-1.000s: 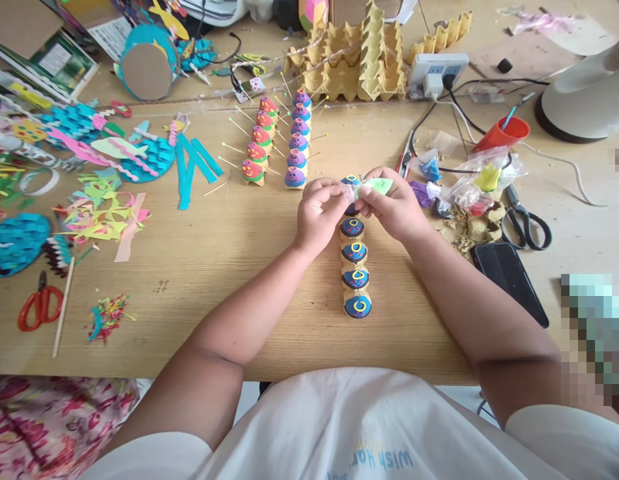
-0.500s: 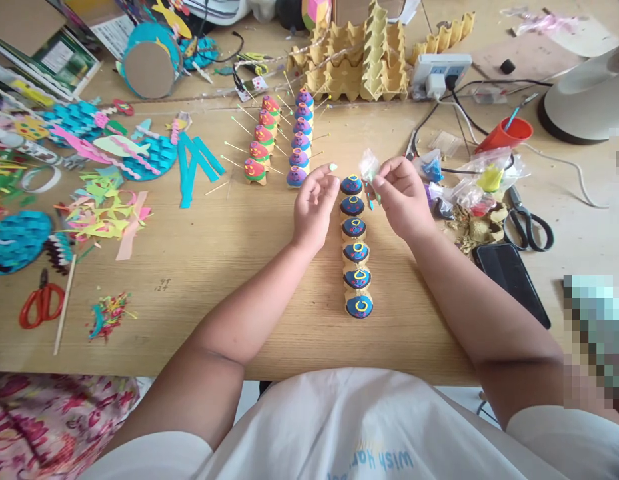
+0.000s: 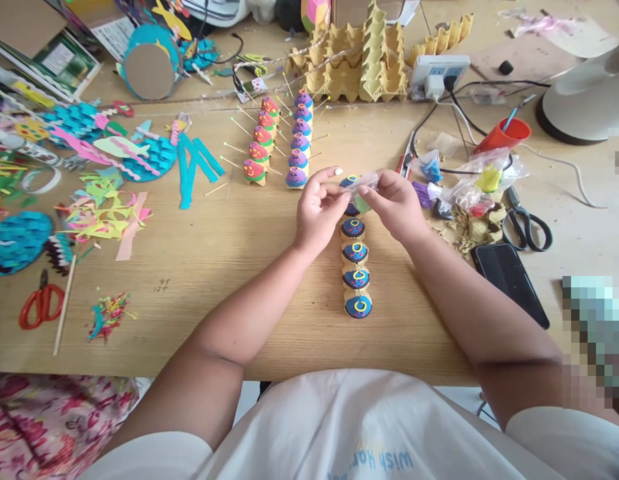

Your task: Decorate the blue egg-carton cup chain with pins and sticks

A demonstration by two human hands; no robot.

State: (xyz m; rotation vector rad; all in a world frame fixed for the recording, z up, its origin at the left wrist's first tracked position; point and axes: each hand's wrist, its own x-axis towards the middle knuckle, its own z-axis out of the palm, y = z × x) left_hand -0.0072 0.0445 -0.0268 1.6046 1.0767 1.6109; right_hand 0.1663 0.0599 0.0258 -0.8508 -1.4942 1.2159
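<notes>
Between both hands is a small clear plastic bag [image 3: 365,183] with something pale green inside. My left hand [image 3: 316,210] pinches its left side between thumb and fingers, and a small whitish bit [image 3: 338,171] sits at the tip of the raised index finger. On the bag's right side, my right hand [image 3: 398,208] grips with thumb and fingers. Below lies an egg-carton strip [image 3: 356,253] of several domes covered in blue clay, with yellow rings and small pink marks. The hands and bag partly hide its far domes.
Two more decorated strips, one red and green [image 3: 259,152], one purple [image 3: 299,141], stand farther back with pin-like sticks. Clay packets [image 3: 476,187], black scissors [image 3: 526,220] and a phone [image 3: 510,280] lie right. Paper scraps [image 3: 106,220] and red scissors [image 3: 42,303] lie left.
The bag, held up by my right hand alone before, has come down and left over the strip. My left hand has closed on its other side.
</notes>
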